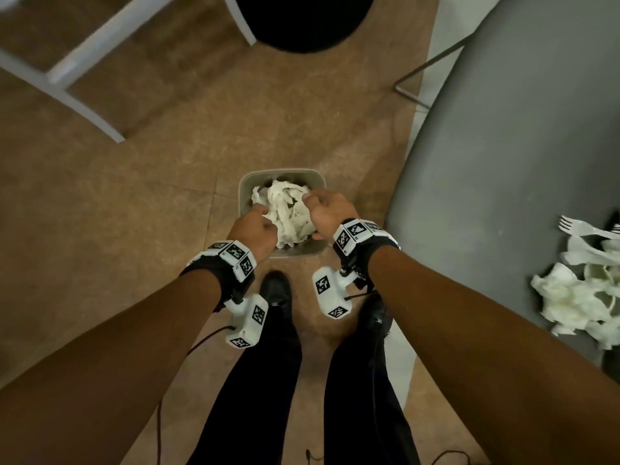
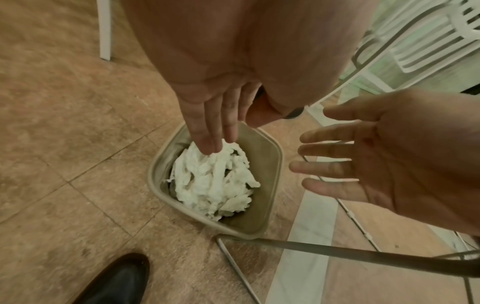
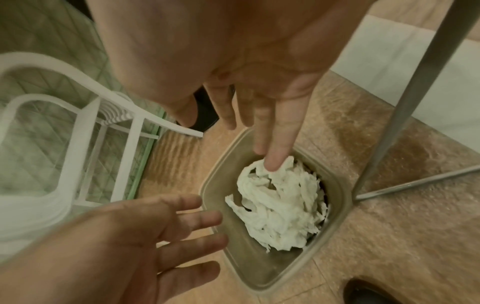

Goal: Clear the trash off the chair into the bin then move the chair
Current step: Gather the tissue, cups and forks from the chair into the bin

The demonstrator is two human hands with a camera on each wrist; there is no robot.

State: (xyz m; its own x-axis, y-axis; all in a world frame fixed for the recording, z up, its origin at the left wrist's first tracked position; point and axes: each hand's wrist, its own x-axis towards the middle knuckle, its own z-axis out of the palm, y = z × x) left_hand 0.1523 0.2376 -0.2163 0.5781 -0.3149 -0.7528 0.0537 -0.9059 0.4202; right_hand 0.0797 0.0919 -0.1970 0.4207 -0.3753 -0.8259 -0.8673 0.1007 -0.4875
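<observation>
A small beige bin (image 1: 281, 171) stands on the tiled floor and holds a white crumpled paper wad (image 1: 289, 209). Both hands hover over it with fingers straight and spread. My left hand (image 1: 254, 228) has its fingertips (image 2: 213, 147) just above the wad (image 2: 215, 183). My right hand (image 1: 330, 209) reaches down too, and one of its fingers (image 3: 275, 158) touches the wad (image 3: 280, 209). Neither hand holds anything. To the right, the grey chair seat (image 1: 503, 162) carries more crumpled white paper (image 1: 570, 300) and plastic forks (image 1: 585, 231).
The grey chair's metal legs (image 2: 337, 252) stand right beside the bin (image 2: 153, 179). A white frame (image 1: 84, 52) and a black round object (image 1: 302, 18) lie ahead on the floor. A white plastic chair (image 3: 52, 123) stands nearby. My black shoes (image 1: 275, 290) are just behind the bin.
</observation>
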